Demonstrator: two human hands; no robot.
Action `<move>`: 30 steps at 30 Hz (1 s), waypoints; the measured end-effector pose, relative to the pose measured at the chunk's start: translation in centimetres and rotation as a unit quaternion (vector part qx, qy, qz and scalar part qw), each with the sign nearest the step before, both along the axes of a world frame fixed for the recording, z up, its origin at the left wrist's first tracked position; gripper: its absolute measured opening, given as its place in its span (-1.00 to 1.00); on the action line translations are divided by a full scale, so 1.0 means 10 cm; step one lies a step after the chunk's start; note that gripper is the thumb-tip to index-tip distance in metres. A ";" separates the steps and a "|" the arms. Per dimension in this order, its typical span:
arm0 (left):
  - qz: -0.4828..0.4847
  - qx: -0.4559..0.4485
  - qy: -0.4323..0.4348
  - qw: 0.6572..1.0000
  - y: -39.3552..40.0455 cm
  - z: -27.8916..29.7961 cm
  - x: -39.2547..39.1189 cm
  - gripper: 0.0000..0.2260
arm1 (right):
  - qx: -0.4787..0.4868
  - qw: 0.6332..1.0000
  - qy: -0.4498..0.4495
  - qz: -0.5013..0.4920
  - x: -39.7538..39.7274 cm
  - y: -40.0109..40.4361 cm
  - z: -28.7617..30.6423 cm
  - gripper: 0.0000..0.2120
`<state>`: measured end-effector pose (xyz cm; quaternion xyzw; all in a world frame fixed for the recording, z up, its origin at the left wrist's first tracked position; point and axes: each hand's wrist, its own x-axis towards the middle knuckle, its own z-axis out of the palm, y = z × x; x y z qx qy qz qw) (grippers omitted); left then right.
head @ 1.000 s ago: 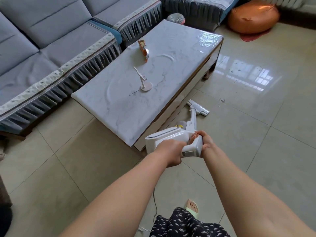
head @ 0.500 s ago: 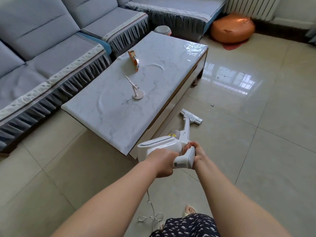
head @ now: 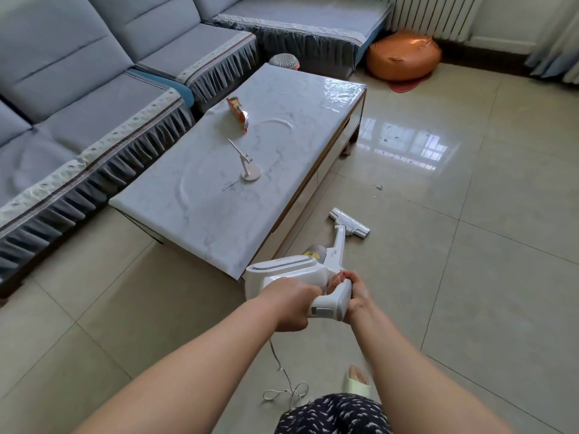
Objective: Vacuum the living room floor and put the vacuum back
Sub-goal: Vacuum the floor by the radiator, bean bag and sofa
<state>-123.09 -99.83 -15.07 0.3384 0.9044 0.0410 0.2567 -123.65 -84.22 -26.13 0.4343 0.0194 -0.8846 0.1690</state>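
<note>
Since a second ago the view has swung up and right, so the radiator (head: 435, 14) and curtain (head: 560, 36) at the far wall now show, and the vacuum (head: 300, 274) reaches further out along the floor (head: 470, 277) beside the coffee table (head: 219, 214). Nearest, a dark patterned garment (head: 332, 415) fills the bottom edge, with a foot in a pale slipper (head: 357, 382) just beyond it and a thin white cord (head: 286, 389) looping on the tiles. Both hands clasp the vacuum's handle: the left hand (head: 289, 305) is wrapped round its near side, the right hand (head: 357, 297) grips its far side with the fingers curled over. From there the white wand slopes down to the floor head (head: 349, 223), which lies flat on the tiles just off the table's right long edge. Small dark crumbs (head: 377, 187) lie on the floor past the head. On the tabletop a white stand with a round base (head: 250, 175) sits near the middle, and an opened orange snack packet (head: 238, 112) lies toward the far left edge; what it holds cannot be seen. A grey sofa (head: 94, 98) runs along the table's left side and across the far end, a round grey ribbed object (head: 283, 61) peeks over the table's far left corner, and an orange pouf (head: 404, 54) rests by the radiator.
</note>
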 end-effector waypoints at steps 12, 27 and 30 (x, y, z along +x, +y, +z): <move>-0.020 0.015 0.015 1.000 0.41 -0.07 -0.41 -0.81 | -0.012 1.000 0.022 -0.001 -0.35 0.45 -0.04 -0.35; 0.009 0.018 0.008 1.000 1.80 -0.09 -1.25 -0.81 | -0.018 0.998 0.037 0.055 -1.31 1.87 -0.07 -0.46; 0.017 0.017 0.006 1.000 2.08 -0.09 -1.38 -0.80 | -0.028 0.997 0.039 0.062 -1.46 2.15 -0.07 -0.49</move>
